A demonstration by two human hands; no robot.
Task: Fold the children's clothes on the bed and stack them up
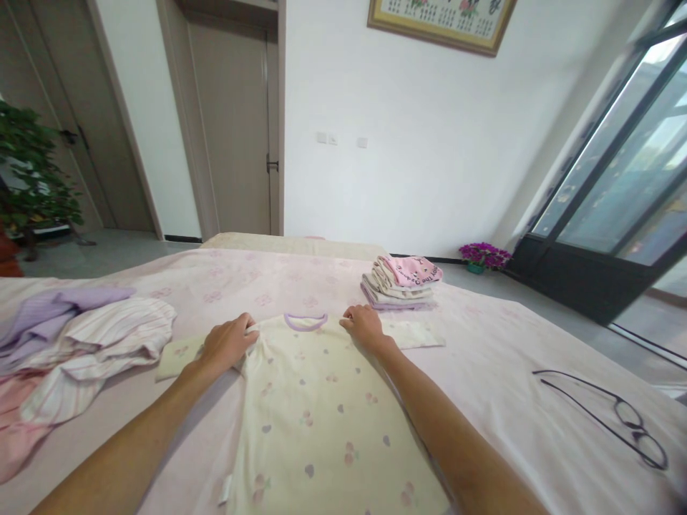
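Observation:
A pale yellow long-sleeved shirt (316, 400) with hearts, cherries and a lilac neckband lies spread on the pink-white bedsheet (483, 400), its collar at the far end. My left hand (228, 342) is closed on the shirt's left shoulder, the fingers bunching the cloth. The right shoulder is pinched by my right hand (365, 325), fingers curled. Beyond each hand a sleeve stretches outward, partly hidden by the hand and forearm.
Left of the shirt lies a loose heap of clothes (107, 329), lilac, striped and pink. A folded stack of clothes (402, 282) sits beyond my right hand. Eyeglasses (617, 415) rest on the bed at the right. Purple flowers (483, 254) stand on the floor by the glass door.

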